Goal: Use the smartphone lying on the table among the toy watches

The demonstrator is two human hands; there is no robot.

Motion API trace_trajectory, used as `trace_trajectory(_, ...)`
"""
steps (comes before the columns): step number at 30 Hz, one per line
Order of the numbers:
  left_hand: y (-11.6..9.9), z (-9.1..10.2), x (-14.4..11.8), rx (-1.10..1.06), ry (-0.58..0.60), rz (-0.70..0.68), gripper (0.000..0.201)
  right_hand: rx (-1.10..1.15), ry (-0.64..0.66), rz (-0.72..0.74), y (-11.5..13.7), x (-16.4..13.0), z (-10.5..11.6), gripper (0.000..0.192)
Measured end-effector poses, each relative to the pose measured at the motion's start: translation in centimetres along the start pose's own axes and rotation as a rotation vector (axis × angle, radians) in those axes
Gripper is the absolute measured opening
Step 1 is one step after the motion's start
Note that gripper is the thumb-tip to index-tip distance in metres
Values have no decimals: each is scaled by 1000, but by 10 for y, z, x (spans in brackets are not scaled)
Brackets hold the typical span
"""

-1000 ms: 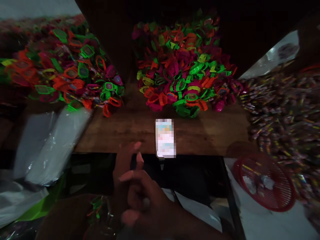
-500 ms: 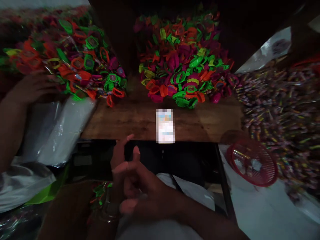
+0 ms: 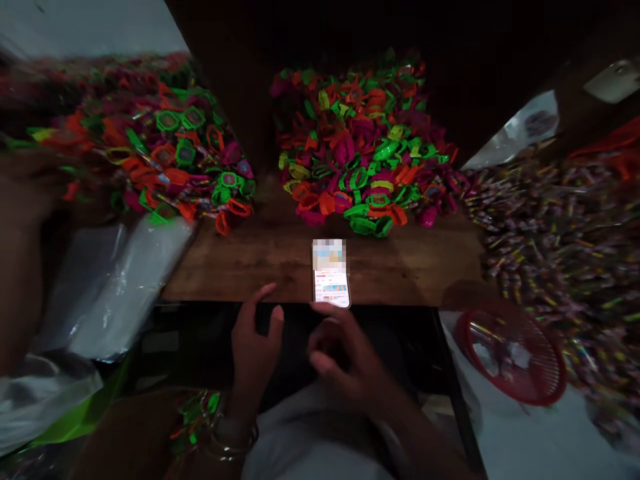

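Hands hover apart at the wooden table (image 3: 400, 267) edge: my left hand (image 3: 255, 347) open and empty, my right hand (image 3: 345, 357) loosely curled, seemingly empty too, just below the lit phone (image 3: 331, 273). Bright toy watches (image 3: 360, 153) lie heaped beyond.

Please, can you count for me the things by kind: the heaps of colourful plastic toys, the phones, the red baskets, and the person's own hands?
Heaps of plastic toys: 2 (left heap, middle heap)
Phone: 1
Red basket: 1
Own hands: 2 (left hand, right hand)
Total: 6
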State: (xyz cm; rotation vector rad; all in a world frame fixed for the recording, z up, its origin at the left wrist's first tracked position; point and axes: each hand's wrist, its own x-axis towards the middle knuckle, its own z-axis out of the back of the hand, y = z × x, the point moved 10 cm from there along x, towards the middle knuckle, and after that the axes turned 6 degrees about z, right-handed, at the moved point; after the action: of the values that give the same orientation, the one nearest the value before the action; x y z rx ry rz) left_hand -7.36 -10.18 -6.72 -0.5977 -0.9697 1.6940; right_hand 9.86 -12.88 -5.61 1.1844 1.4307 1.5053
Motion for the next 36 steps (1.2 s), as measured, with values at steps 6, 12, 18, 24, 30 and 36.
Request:
trace_trajectory(6, 24, 16, 25, 31, -43, 126, 37, -775, -72, 158, -9, 25, 37, 52)
trace_trajectory(12, 35, 25, 29, 13, -86, 159, 40, -910, 45, 123, -22, 33, 37, 55)
trace_trajectory(18, 32, 13, 28, 68, -106, 145, 37, -878, -156, 119, -6, 9, 80, 61)
trace_trajectory(24, 14, 4, 34, 95, -97, 90, 34, -840, 33, 117, -16, 28, 27, 56)
trace_trajectory(30, 22, 14, 35, 97, -112, 86, 36, -961, -20, 167, -18, 28, 41, 53)
trace_trajectory(36, 17, 18, 32, 186, -129, 44, 33, -911, -88, 118, -5, 6, 70, 54)
